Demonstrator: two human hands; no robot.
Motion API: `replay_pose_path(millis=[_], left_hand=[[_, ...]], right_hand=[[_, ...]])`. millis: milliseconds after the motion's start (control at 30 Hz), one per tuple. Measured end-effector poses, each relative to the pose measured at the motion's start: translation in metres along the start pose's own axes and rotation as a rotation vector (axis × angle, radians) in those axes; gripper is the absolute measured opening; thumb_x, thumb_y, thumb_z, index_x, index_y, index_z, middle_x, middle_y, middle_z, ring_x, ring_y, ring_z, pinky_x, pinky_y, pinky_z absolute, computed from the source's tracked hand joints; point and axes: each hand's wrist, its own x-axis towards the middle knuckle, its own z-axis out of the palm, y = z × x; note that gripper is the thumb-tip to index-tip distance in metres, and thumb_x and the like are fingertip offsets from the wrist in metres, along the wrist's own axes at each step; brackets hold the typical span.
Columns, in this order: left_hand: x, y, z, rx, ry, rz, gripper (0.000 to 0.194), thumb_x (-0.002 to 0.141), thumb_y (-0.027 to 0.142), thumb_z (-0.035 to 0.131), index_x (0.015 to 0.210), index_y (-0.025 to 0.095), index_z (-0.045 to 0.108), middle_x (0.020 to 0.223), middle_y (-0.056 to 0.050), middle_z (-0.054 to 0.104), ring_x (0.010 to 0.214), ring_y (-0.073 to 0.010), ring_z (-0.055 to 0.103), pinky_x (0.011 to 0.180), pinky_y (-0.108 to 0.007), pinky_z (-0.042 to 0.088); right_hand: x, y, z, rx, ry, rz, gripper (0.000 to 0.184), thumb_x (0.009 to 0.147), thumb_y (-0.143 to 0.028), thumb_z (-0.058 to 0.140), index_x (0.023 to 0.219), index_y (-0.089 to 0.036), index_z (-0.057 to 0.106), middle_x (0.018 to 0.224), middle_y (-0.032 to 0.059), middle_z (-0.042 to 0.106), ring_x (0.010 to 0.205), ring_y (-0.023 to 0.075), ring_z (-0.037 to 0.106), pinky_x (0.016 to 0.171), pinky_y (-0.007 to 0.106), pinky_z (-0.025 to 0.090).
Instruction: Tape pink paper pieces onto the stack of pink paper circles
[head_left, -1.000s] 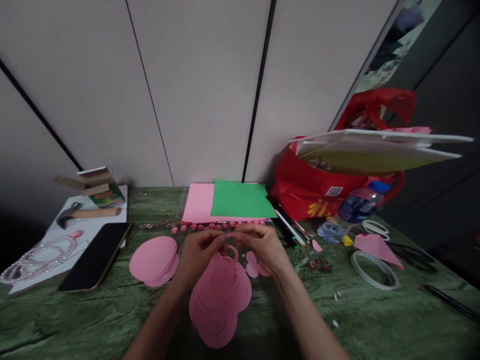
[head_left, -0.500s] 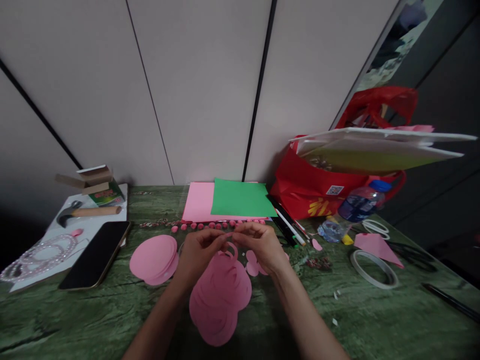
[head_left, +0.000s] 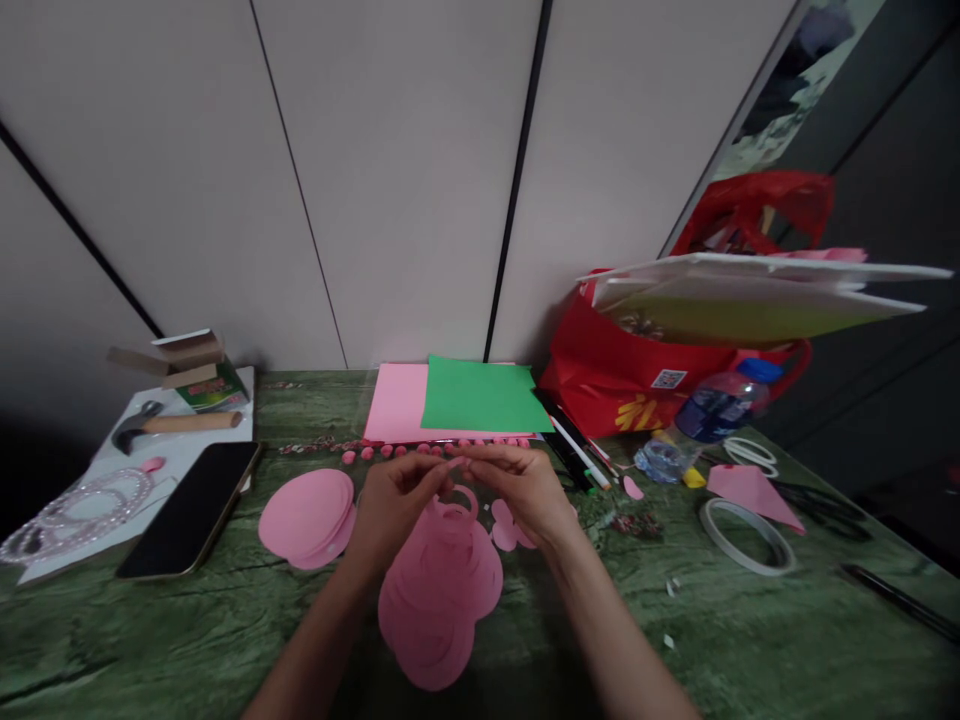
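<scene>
My left hand (head_left: 400,497) and my right hand (head_left: 517,482) meet over the middle of the table, both closed in a pinch. Between their fingertips is a small strip of pink paper (head_left: 456,463), mostly covered by the fingers. Just below hangs or lies a pink paper ring (head_left: 466,503); I cannot tell whether it joins the strip. Under the hands, a heap of overlapping pink paper rounds (head_left: 435,610) lies on the table. To the left rests a stack of pink paper discs (head_left: 307,515). Small pink petal shapes (head_left: 506,525) lie partly behind my right hand.
Pink and green paper sheets (head_left: 484,395) lie by the wall behind a row of pink balls (head_left: 387,451). Left are a phone (head_left: 191,512), a hammer (head_left: 187,424) and bead strings (head_left: 82,515). Right are a red bag (head_left: 600,370), a bottle (head_left: 712,410), tape (head_left: 750,560) and scissors (head_left: 829,510).
My fingers have shifted slightly around the pink strip, and the ring below them sits a little differently. The other things stay in place.
</scene>
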Motion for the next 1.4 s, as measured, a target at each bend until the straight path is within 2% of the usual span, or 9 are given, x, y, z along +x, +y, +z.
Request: replay_pose_path(millis=[167,333,467,667,900,1067,1167,1300,1400], left_hand=[[-0.0005,-0.0008,0.0016,-0.008,0.001,-0.041,0.012,0.070,0.025,0.062,0.067,0.015,0.067,0.056,0.000,0.064,0.054,-0.0105,0.056,0.052,-0.019,0.043],[-0.0011,-0.0041,0.0014,-0.001,-0.007,-0.026,0.012,0.071,0.025,0.061,0.066,0.015,0.067,0.056,0.000,0.064,0.054,-0.0108,0.057,0.052,-0.019,0.044],[-0.0005,-0.0036,0.0003,0.011,0.005,-0.011,0.013,0.071,0.025,0.060,0.066,0.015,0.067,0.057,0.000,0.064,0.054,-0.0111,0.056,0.052,-0.020,0.044],[0.0000,0.0002,0.0002,0.008,0.022,0.009,0.016,0.070,0.028,0.061,0.061,0.015,0.066,0.054,0.000,0.063,0.053,-0.0117,0.056,0.053,-0.021,0.045],[-0.0008,-0.0003,0.0010,-0.022,0.004,-0.014,0.015,0.068,0.028,0.064,0.061,0.015,0.066,0.052,0.001,0.063,0.050,-0.0108,0.056,0.048,-0.019,0.043],[-0.0014,-0.0001,0.0006,-0.022,-0.006,-0.017,0.015,0.069,0.029,0.064,0.066,0.015,0.068,0.054,0.000,0.065,0.051,-0.0112,0.057,0.049,-0.020,0.044],[-0.0013,-0.0004,0.0014,-0.017,-0.002,-0.001,0.015,0.069,0.029,0.064,0.064,0.015,0.067,0.054,0.000,0.065,0.052,-0.0115,0.058,0.051,-0.020,0.044],[-0.0015,0.0014,0.0022,-0.017,0.018,0.000,0.017,0.069,0.031,0.064,0.062,0.015,0.067,0.054,0.000,0.065,0.052,-0.0113,0.057,0.052,-0.020,0.044],[-0.0015,0.0029,0.0020,-0.003,0.033,-0.009,0.018,0.068,0.031,0.064,0.059,0.015,0.066,0.054,0.000,0.064,0.052,-0.0115,0.057,0.052,-0.021,0.045]], right_hand=[[0.0005,0.0019,-0.0001,0.047,0.057,0.011,0.017,0.053,-0.020,0.078,0.068,-0.018,0.070,0.062,-0.0004,0.069,0.054,0.0103,0.061,0.057,0.023,0.051],[0.0009,0.0017,0.0009,0.048,0.100,0.000,0.018,0.048,-0.020,0.080,0.061,-0.017,0.068,0.055,-0.0018,0.066,0.049,0.0096,0.059,0.052,0.021,0.049],[0.0012,0.0024,0.0012,0.056,0.115,0.014,0.019,0.052,-0.026,0.078,0.066,-0.017,0.071,0.062,0.0014,0.069,0.054,0.0120,0.061,0.059,0.026,0.052],[0.0017,0.0043,-0.0014,0.005,0.020,-0.010,0.020,0.060,-0.026,0.074,0.079,-0.018,0.072,0.079,0.0046,0.072,0.065,0.0136,0.064,0.068,0.028,0.052],[0.0008,0.0039,-0.0009,0.069,0.037,0.019,0.017,0.054,-0.021,0.078,0.069,-0.018,0.069,0.062,-0.0010,0.069,0.053,0.0096,0.061,0.056,0.022,0.050],[0.0001,0.0037,0.0011,0.073,0.059,0.007,0.016,0.053,-0.020,0.079,0.065,-0.018,0.069,0.057,-0.0022,0.067,0.051,0.0087,0.059,0.054,0.020,0.049],[0.0007,0.0035,0.0010,0.040,0.074,-0.013,0.016,0.055,-0.023,0.077,0.070,-0.018,0.071,0.063,0.0004,0.069,0.055,0.0106,0.061,0.059,0.023,0.050],[0.0008,0.0028,0.0014,0.004,0.015,-0.026,0.020,0.061,-0.026,0.073,0.079,-0.019,0.072,0.085,0.0050,0.072,0.068,0.0139,0.064,0.070,0.028,0.051],[0.0007,0.0035,0.0014,0.008,0.009,-0.022,0.019,0.061,-0.025,0.073,0.079,-0.019,0.072,0.085,0.0047,0.072,0.065,0.0124,0.064,0.067,0.026,0.052]])
